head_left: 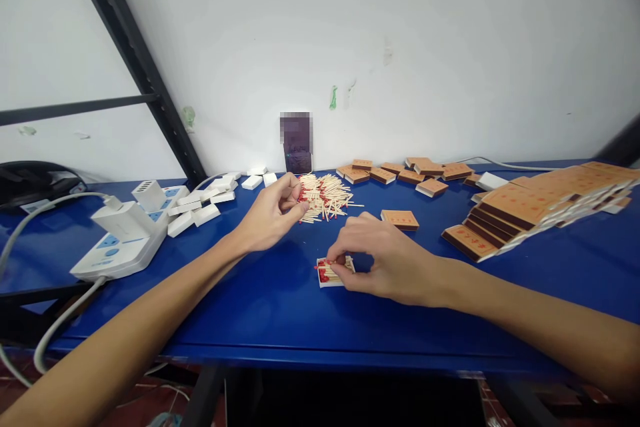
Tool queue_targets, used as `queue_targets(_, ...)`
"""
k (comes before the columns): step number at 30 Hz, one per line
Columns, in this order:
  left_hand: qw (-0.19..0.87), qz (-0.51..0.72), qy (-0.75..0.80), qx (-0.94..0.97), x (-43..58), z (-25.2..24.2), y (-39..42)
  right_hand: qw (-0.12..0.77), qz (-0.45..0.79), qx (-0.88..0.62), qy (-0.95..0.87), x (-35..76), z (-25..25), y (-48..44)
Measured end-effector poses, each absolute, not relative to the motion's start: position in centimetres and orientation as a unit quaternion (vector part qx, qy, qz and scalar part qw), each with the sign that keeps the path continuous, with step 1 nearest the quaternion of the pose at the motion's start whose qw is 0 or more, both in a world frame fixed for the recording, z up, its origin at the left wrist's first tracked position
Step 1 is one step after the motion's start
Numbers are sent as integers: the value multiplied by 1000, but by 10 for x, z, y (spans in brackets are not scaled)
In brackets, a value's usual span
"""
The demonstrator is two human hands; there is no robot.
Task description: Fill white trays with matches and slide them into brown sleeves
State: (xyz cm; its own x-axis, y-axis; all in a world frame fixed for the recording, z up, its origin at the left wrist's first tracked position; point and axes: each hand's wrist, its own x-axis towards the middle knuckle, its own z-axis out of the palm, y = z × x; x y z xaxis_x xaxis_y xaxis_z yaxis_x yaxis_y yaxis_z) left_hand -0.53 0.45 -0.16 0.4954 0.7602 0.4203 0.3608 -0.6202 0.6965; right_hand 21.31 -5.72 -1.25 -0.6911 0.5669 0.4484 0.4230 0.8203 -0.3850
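Note:
At the left edge of a loose pile of red-headed matches (327,197), my left hand (270,213) has its fingers curled, with match heads between thumb and fingertips. My right hand (385,257) pinches a match (323,267) over a small white matchbox tray (337,284). Matches lie side by side in the tray, heads to the left. The right fingers cover part of the tray. Beyond the right hand lies an orange-brown matchbox sleeve (401,219).
White matchbox trays (195,213) lie at the left, beside a white power strip (125,260) with cables. More orange-brown matchboxes (383,175) are scattered along the wall. A long stack of sleeves (525,203) leans at the right. A dark card (299,147) stands against the wall.

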Motion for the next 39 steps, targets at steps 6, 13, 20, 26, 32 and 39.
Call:
queue_targets(6,355,102,294,882,-15,8,5,227,119,-296,-920,219,-13,-55)
queue_targets(13,369,49,280,885,-12,1,4,121,146,-301,-935,231,-2,-51)
queue_targets(20,370,45,272,887,-8,-2,2,137,175,-285,-932,225,-9,-50)
queue_targets(26,325,33,282,902,-6,3,-6,135,181,-260,-939,226,-9,-49)
queue_targets(32,201,22,288,936,0,5,-16,139,187,-289,-929,226,-11,-50)
queue_targets(39,65,32,288,955,-1,2,-12,164,71,-342,-922,235,-1,-39)
